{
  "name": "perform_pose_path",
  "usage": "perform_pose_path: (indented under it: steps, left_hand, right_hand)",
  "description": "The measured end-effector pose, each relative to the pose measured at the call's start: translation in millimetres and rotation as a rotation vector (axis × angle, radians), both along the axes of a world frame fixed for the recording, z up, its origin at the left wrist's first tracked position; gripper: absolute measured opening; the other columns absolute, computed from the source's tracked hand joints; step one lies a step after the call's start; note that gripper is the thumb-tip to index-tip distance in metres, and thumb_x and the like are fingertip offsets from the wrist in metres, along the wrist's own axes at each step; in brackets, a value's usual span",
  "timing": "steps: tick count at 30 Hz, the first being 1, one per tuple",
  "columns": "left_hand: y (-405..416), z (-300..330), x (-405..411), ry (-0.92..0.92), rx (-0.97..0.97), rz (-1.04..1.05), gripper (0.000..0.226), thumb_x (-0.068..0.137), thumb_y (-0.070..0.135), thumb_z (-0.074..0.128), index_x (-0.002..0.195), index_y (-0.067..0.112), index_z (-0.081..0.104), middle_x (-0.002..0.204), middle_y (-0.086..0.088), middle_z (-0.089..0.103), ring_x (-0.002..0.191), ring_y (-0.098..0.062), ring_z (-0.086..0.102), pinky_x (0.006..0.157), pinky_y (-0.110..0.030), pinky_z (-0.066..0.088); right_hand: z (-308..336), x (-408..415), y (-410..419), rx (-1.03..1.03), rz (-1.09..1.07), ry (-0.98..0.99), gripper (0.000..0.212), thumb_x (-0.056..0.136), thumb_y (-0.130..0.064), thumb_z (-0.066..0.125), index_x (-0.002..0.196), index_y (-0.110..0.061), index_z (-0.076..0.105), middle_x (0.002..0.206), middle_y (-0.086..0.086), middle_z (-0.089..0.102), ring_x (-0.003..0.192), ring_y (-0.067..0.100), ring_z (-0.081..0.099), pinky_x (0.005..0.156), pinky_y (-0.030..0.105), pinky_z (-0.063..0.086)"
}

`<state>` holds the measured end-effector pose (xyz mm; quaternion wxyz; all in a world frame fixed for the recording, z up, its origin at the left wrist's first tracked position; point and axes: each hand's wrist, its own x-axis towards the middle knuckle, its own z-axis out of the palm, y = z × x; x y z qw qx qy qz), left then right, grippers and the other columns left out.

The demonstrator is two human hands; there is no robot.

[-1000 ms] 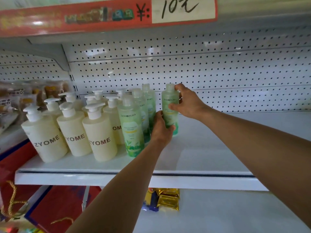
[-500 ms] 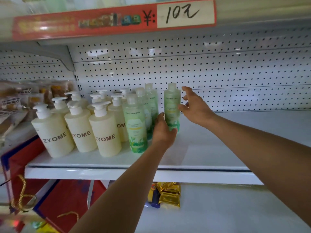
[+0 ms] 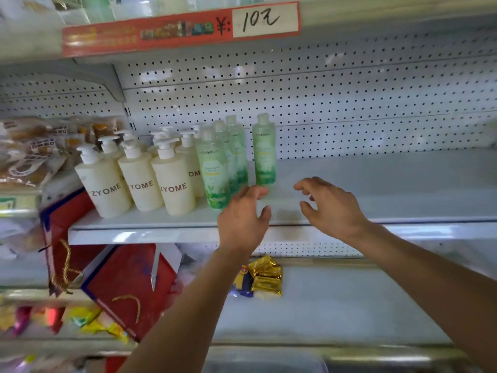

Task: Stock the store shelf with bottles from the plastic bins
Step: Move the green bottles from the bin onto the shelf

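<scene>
A green bottle [image 3: 264,152] stands upright and alone at the back of the white shelf [image 3: 376,189], just right of a row of three matching green bottles [image 3: 215,170]. Left of those stand several cream ZYOME pump bottles [image 3: 173,184]. My left hand [image 3: 243,214] hovers in front of the shelf's edge with relaxed fingers, holding nothing. Beside it, my right hand [image 3: 328,205] also hangs free with loosely curled fingers, below and right of the lone bottle. Neither hand touches a bottle.
A red price strip [image 3: 183,29] marked 10 runs along the shelf above. On the lower shelf lie gold packets [image 3: 266,275] and red gift boxes [image 3: 126,286]. Snack bags [image 3: 32,149] fill the bay at the left. A grey bin rim [image 3: 263,362] shows at the bottom.
Both hands have let go of the lone green bottle and drawn back toward me, past the shelf's front edge. The bottle stays standing at the back. The view has shifted back and down.
</scene>
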<state>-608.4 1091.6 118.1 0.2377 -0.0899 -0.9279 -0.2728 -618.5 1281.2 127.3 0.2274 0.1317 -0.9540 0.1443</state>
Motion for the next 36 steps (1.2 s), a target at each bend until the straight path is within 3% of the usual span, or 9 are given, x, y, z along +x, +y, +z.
perform_pose_path:
  steps: [7,12,19,23,36]
  left_hand:
    - [-7.7,-41.6,66.2,-0.052,-0.074,0.006,0.030,0.091,0.033,0.057,0.121,0.033,0.056,0.118,0.012,0.059,0.109,-0.011,0.057,0.081,-0.034,0.051]
    - [-12.0,-91.3,92.9,-0.156,-0.067,0.037,0.025,0.089,0.034,0.059,0.115,0.032,0.060,0.111,0.011,0.062,0.101,-0.014,0.061,0.077,-0.032,0.050]
    - [-25.6,-190.0,113.5,-0.490,-0.074,0.047,0.028,0.090,0.035,0.059,0.118,0.035,0.057,0.115,0.016,0.060,0.104,-0.009,0.060,0.083,-0.030,0.050]
    - [-34.6,-253.4,112.3,-0.702,-0.077,0.046,0.027,0.090,0.031,0.057,0.118,0.032,0.058,0.117,0.013,0.060,0.108,-0.012,0.059,0.090,-0.028,0.046]
    - [-7.7,-470.7,123.1,-1.127,0.007,-0.047,0.026,0.088,0.028,0.062,0.114,0.021,0.062,0.112,0.003,0.068,0.107,-0.018,0.063,0.091,-0.029,0.048]
  right_hand:
    - [-48.2,70.0,-2.1,0.030,0.016,-0.102,0.038,0.092,-0.026,0.055,0.129,-0.028,0.050,0.122,-0.006,0.058,0.109,0.017,0.059,0.082,0.033,0.050]
    - [-98.5,98.9,-5.4,0.011,0.062,-0.231,0.032,0.094,-0.029,0.052,0.126,-0.028,0.050,0.121,-0.006,0.058,0.106,0.015,0.059,0.080,0.032,0.051]
    - [-195.4,118.0,-21.6,-0.054,0.080,-0.491,0.033,0.094,-0.030,0.053,0.127,-0.029,0.051,0.120,-0.011,0.058,0.105,0.009,0.058,0.083,0.029,0.047]
    - [-265.8,119.9,-34.6,-0.106,0.063,-0.674,0.035,0.092,-0.026,0.053,0.127,-0.027,0.052,0.124,-0.009,0.057,0.114,0.013,0.056,0.092,0.031,0.045]
    - [-486.8,127.6,-37.8,-0.019,-0.134,-1.170,0.041,0.092,-0.025,0.055,0.131,-0.016,0.045,0.133,0.006,0.052,0.124,0.024,0.051,0.095,0.031,0.044]
